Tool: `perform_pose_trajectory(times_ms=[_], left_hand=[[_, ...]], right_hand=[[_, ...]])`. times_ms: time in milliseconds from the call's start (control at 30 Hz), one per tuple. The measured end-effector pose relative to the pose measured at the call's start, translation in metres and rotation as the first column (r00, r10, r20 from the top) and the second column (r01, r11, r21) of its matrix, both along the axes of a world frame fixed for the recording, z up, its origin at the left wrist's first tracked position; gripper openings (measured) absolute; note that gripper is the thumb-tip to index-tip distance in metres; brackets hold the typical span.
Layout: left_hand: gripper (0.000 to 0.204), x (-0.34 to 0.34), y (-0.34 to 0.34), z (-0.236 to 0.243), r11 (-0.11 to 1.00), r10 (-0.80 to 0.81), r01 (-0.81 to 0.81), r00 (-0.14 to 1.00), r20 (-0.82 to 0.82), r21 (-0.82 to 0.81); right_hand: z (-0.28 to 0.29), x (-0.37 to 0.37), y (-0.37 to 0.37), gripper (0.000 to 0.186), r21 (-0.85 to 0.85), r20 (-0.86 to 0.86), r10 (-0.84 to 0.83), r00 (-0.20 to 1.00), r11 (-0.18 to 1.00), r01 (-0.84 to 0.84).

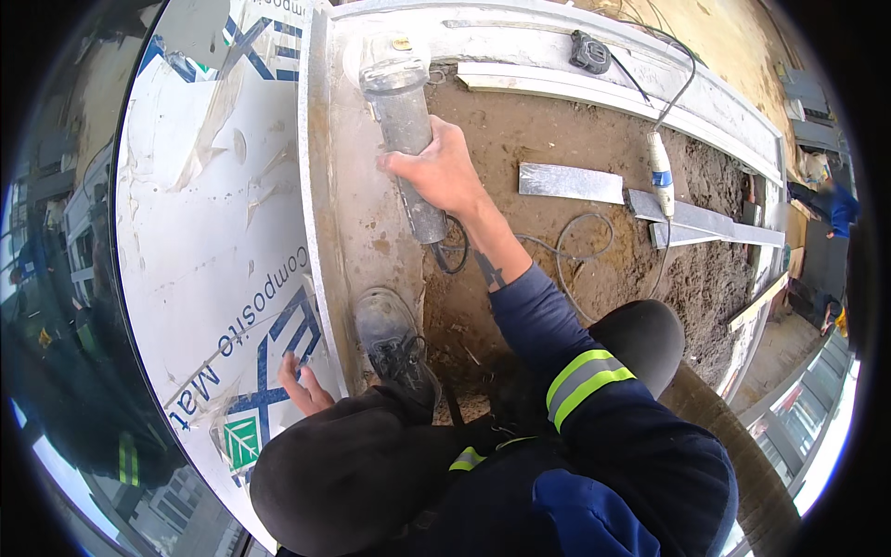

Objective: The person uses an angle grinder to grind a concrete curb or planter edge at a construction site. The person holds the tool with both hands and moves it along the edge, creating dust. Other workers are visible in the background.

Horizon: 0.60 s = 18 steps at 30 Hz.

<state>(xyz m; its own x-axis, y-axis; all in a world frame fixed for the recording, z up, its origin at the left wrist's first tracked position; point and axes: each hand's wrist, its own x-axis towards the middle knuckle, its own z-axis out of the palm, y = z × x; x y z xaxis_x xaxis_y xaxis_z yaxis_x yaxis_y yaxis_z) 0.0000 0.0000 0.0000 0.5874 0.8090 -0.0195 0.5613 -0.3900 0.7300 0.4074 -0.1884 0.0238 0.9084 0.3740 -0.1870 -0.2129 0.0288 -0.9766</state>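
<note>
My right hand (441, 172) is wrapped round the body of a dusty grey angle grinder (413, 209), thumb along its left side. The head of the grinder points away from me and rests at or just above the pale concrete ledge (367, 246); I cannot tell whether it touches. From its near end runs a dark power cord (452, 265). My left hand (304, 385) shows only partly beyond my left knee, fingers apart and holding nothing, close to the white film-covered panel (204, 278).
A black tape measure (590, 53) lies on the far white frame. Metal strips (571, 183) lie on the dirt, beside a white and blue cable connector (660, 176). The cord loops across the ground by my right knee. My shoe (385, 325) stands on the ledge.
</note>
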Motion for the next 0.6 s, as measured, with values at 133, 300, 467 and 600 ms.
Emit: perform_pose_trajectory(times_ms=[133,300,467,600], left_hand=[[0.039,0.156,-0.004,0.064,0.791,-0.591,0.582,0.807,0.011,-0.190],[0.043,0.267,-0.073,0.023,0.474,-0.656,0.621,0.722,0.220,-0.624],[0.037,0.296,-0.106,0.038,0.067,-0.304,0.429,0.869,0.391,-0.901],[0.039,0.322,-0.092,0.035,0.050,-0.318,0.586,0.777,0.543,-0.809]], right_hand=[[0.015,-0.012,-0.017,0.039,0.128,-0.071,-0.065,0.995,0.989,0.074],[0.024,-0.013,-0.014,0.042,0.102,-0.110,-0.074,0.991,0.991,0.086],[0.046,-0.006,-0.021,0.043,-0.107,-0.011,-0.171,0.985,0.980,0.169],[0.063,0.014,-0.006,0.042,-0.158,0.034,-0.196,0.980,0.967,0.199]])
